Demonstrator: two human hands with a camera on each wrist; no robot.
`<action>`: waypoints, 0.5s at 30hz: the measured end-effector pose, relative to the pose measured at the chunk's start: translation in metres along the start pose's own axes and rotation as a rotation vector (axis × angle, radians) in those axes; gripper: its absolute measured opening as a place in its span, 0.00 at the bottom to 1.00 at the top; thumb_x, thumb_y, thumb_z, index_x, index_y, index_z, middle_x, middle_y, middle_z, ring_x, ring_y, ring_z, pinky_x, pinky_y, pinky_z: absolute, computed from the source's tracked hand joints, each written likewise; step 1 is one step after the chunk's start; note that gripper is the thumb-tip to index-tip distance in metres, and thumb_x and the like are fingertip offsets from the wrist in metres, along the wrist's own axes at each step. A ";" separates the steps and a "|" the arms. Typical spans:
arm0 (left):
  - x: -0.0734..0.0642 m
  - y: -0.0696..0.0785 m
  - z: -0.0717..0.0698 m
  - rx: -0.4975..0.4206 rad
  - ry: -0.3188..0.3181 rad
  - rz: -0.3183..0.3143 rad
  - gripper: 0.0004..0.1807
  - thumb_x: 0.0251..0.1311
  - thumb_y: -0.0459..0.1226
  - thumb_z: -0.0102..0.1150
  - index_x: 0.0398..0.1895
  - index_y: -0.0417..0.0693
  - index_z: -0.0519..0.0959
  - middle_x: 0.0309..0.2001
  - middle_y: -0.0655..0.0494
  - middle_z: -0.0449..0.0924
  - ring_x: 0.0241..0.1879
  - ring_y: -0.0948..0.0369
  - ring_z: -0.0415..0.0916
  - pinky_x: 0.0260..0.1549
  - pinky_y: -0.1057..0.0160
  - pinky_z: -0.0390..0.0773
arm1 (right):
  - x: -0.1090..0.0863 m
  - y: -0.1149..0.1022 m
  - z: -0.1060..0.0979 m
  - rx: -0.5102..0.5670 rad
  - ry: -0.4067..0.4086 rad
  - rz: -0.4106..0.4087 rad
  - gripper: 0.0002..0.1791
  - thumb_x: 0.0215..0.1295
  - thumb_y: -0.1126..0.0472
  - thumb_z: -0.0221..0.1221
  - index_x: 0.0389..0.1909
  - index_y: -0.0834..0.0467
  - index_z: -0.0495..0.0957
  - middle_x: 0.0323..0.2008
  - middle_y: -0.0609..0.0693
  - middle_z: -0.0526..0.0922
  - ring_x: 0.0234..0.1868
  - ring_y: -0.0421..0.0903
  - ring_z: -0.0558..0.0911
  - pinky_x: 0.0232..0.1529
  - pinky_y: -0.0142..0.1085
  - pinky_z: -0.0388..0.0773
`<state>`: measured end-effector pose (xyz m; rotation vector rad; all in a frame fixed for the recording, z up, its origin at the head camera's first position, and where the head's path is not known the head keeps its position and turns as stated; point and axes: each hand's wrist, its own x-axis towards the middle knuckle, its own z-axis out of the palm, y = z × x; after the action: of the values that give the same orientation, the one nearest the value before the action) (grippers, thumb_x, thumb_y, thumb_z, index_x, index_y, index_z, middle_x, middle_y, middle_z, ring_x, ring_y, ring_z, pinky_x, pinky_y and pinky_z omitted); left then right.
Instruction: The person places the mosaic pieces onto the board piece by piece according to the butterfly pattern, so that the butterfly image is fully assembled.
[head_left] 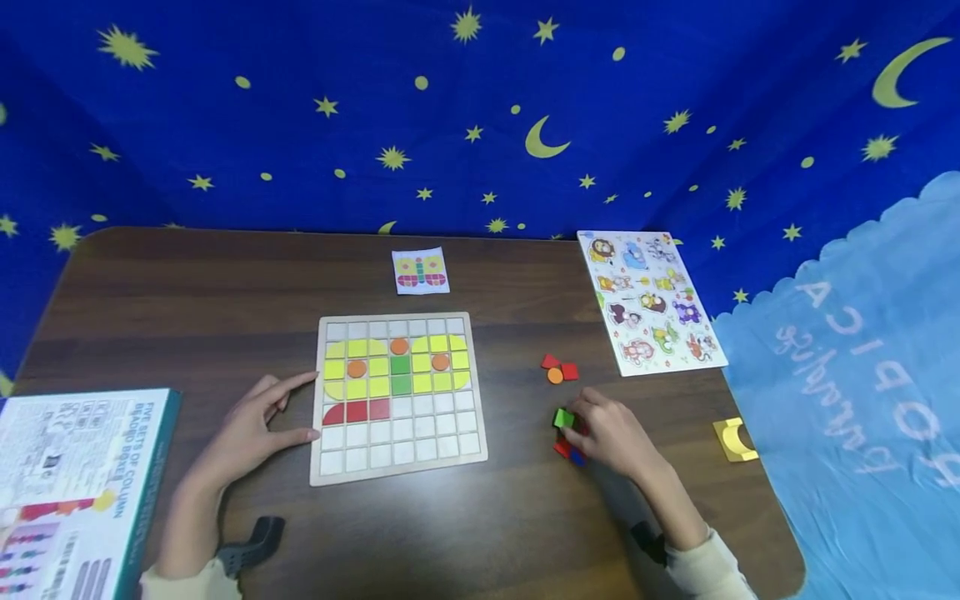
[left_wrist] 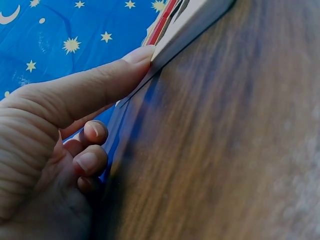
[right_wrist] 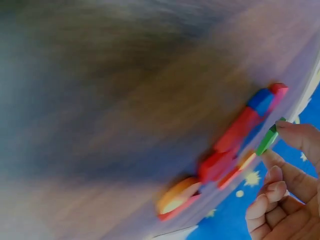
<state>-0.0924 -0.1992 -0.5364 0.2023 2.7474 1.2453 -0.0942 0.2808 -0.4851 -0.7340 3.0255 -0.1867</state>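
Observation:
A square wooden grid board (head_left: 405,454) lies on the table, its upper rows filled with yellow, orange and green pieces. A red row (head_left: 357,411) below them reaches partway across. My left hand (head_left: 251,437) touches the board's left edge with extended thumb and index finger; the left wrist view shows the thumb (left_wrist: 107,82) against the rim and other fingers curled. Between thumb and index finger, my right hand (head_left: 618,437) pinches a green square tile (right_wrist: 268,139). Under and beside that hand lie red pieces and a blue piece (head_left: 577,457), partly covered by the fingers.
Behind the board lies a butterfly picture card (head_left: 421,272). Two red tiles and an orange disc (head_left: 555,376) sit farther back on the right. An animal picture board (head_left: 651,304) is at back right, a yellow piece (head_left: 735,440) at the right edge, a box (head_left: 75,492) at left.

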 end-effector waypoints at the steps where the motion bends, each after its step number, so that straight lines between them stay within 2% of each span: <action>1: 0.000 0.000 0.000 -0.001 0.000 0.002 0.43 0.49 0.48 0.77 0.69 0.50 0.70 0.36 0.55 0.59 0.33 0.63 0.56 0.31 0.64 0.58 | 0.002 -0.002 -0.001 -0.002 0.010 -0.013 0.17 0.50 0.58 0.74 0.37 0.64 0.85 0.32 0.50 0.77 0.25 0.38 0.69 0.27 0.32 0.70; 7: 0.001 0.001 0.000 -0.012 -0.020 -0.011 0.43 0.49 0.48 0.76 0.70 0.50 0.69 0.36 0.55 0.59 0.34 0.61 0.56 0.31 0.64 0.58 | 0.021 -0.023 -0.002 -0.020 0.068 -0.126 0.15 0.51 0.57 0.73 0.35 0.62 0.84 0.32 0.49 0.77 0.28 0.40 0.74 0.30 0.36 0.75; 15: 0.000 0.001 -0.002 -0.010 -0.030 -0.026 0.43 0.50 0.47 0.76 0.70 0.50 0.69 0.36 0.54 0.59 0.34 0.60 0.57 0.32 0.64 0.59 | 0.052 -0.061 -0.001 0.029 0.012 -0.186 0.15 0.53 0.57 0.72 0.38 0.61 0.86 0.29 0.47 0.74 0.25 0.38 0.69 0.26 0.27 0.67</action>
<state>-0.0929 -0.2000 -0.5338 0.1819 2.7094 1.2395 -0.1124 0.2036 -0.4765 -1.0154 2.9567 -0.2388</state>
